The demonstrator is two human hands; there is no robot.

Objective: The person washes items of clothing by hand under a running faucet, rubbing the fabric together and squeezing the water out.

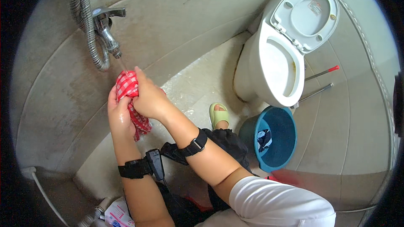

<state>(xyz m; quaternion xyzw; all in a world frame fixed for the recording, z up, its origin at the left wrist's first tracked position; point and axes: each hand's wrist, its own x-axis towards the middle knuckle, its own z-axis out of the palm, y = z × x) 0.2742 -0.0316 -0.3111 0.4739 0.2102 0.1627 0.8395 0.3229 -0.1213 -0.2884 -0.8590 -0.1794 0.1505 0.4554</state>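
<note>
Both my hands grip a wet red-and-white checked cloth (127, 85) under the running tap (110, 44). Water from the spout lands on the cloth's bunched top. My left hand (120, 111) wraps it from the left side, thumb laid across the front. From the right, my right hand (148, 96) closes round it, its fingers partly hidden behind the fabric. The loose end of the cloth hangs down below and between my hands. Black straps sit on both my forearms, the left one carrying a small black box (155, 164).
A white toilet (271, 71) with its lid raised stands at the right. Beside it is a blue bucket (290, 120) holding dark-and-white fabric. Two rods lean near the wall. A metal hose (86, 12) hangs by the tap. My foot wears a green slipper (219, 115).
</note>
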